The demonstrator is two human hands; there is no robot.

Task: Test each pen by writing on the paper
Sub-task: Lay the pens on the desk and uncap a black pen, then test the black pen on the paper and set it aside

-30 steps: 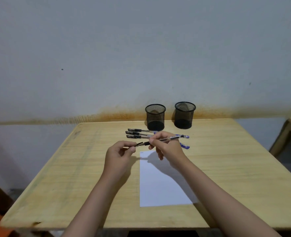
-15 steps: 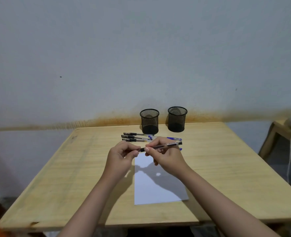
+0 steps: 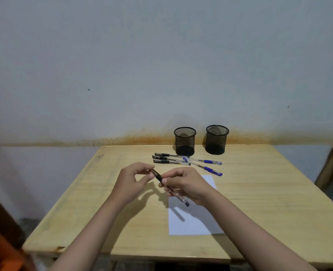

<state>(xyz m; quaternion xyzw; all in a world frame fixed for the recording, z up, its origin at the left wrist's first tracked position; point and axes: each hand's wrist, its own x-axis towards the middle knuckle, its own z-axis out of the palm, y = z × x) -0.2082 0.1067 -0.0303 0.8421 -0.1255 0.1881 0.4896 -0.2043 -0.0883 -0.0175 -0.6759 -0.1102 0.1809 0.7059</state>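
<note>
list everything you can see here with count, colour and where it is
table: one, light wood, fills the lower half of the view
paper: one, white, on the table under the right hand
pen holders: two, black mesh, upright at the far edge of the table
loose pens: five as far as I can tell, three black and two blue, lying between the holders and the paper
held pen: one, black, above the paper's far end
wall: pale grey, orange stain along its base
left hand: fingers at the pen's far tip
right hand: gripping the pen's barrel
</note>
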